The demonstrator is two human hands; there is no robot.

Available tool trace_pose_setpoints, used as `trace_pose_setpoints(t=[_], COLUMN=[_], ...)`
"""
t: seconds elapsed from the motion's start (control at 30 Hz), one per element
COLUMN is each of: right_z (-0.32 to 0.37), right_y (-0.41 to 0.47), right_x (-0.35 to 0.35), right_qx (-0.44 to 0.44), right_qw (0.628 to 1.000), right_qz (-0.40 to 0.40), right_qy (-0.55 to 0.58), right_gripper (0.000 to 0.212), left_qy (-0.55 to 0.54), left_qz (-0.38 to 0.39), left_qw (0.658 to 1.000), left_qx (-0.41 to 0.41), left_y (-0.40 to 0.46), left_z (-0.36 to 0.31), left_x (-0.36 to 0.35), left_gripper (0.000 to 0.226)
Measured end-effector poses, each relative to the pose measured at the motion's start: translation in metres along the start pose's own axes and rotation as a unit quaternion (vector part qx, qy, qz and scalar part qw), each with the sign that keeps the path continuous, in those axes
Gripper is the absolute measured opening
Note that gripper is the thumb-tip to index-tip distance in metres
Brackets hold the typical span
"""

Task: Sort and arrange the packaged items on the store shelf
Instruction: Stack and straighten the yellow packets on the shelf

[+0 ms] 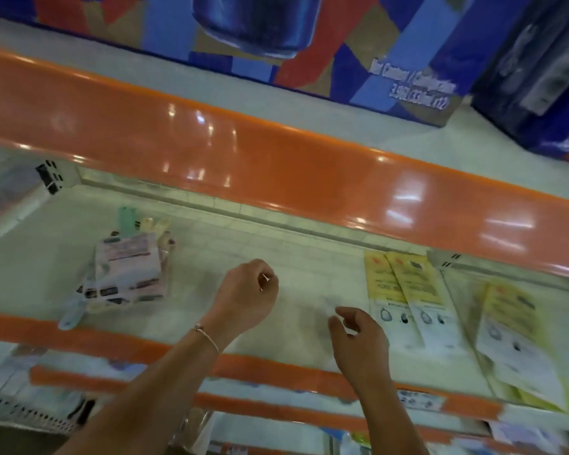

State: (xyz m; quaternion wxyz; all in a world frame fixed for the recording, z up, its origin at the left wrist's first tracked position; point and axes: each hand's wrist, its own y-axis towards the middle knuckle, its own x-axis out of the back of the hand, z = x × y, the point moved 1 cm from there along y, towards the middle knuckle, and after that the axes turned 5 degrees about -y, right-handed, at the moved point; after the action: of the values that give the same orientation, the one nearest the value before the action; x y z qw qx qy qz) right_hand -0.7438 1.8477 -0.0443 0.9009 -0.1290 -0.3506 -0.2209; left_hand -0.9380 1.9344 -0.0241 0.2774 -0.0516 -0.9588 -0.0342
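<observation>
On the white shelf (211,257) a loose pile of clear-wrapped packs with pastel items (128,274) lies at the left. Two yellow-and-white flat packs (408,300) lie side by side at the right, with more yellow packs (519,343) stacked further right. My left hand (247,297) hovers over the shelf's middle with its fingers curled in and nothing visible in it. My right hand (358,336) is beside it, just left of the yellow packs, with its fingers apart and nothing in them. The picture is blurred.
An orange shelf edge (276,165) runs overhead, carrying a large blue and red box (309,44) and a dark box (539,77). Orange-edged lower shelves (276,372) with small packs sit below. A shelf bracket (50,177) stands at the back left.
</observation>
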Motion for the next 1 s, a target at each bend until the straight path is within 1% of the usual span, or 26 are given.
trace_pose_setpoints(t=[0.13, 0.23, 0.3, 0.4, 0.5, 0.6, 0.7, 0.77, 0.9, 1.0], right_z=[-0.025, -0.045, -0.057, -0.073, -0.093, -0.110, -0.116, -0.118, -0.121, -0.121], right_y=[0.012, 0.023, 0.030, 0.040, 0.054, 0.071, 0.090, 0.103, 0.123, 0.132], right_x=[0.035, 0.057, 0.072, 0.092, 0.111, 0.124, 0.136, 0.140, 0.140, 0.138], right_qx=[-0.022, -0.038, -0.046, -0.044, -0.049, -0.032, -0.015, -0.014, -0.013, -0.011], right_qw=[0.999, 0.997, 0.996, 0.996, 0.996, 0.995, 0.992, 0.991, 0.985, 0.975], right_qz=[-0.036, -0.061, -0.069, -0.065, -0.061, -0.058, -0.035, -0.017, 0.044, 0.072], right_qy=[-0.006, -0.012, -0.016, -0.031, -0.046, -0.080, -0.120, -0.135, -0.168, -0.211], right_gripper=[0.025, 0.026, 0.026, 0.028, 0.032, 0.026, 0.032, 0.044, 0.061, 0.067], left_qy=[-0.008, -0.029, -0.028, 0.029, 0.098, 0.107, 0.149, 0.202, 0.246, 0.264], left_qz=[0.036, 0.055, 0.065, 0.079, 0.055, 0.027, 0.024, 0.020, 0.033, 0.042], left_qw=[0.999, 0.994, 0.992, 0.988, 0.980, 0.975, 0.969, 0.958, 0.945, 0.938], left_qx=[-0.039, -0.088, -0.108, -0.133, -0.165, -0.192, -0.196, -0.204, -0.215, -0.220], left_y=[-0.010, -0.020, -0.023, -0.026, -0.030, -0.038, -0.047, -0.050, -0.052, -0.052], left_z=[-0.020, -0.034, -0.042, -0.050, -0.062, -0.072, -0.075, -0.075, -0.077, -0.078], left_x=[-0.050, -0.093, -0.121, -0.154, -0.182, -0.208, -0.228, -0.233, -0.235, -0.238], left_gripper=[0.008, 0.008, 0.012, 0.024, 0.031, 0.026, 0.040, 0.046, 0.045, 0.044])
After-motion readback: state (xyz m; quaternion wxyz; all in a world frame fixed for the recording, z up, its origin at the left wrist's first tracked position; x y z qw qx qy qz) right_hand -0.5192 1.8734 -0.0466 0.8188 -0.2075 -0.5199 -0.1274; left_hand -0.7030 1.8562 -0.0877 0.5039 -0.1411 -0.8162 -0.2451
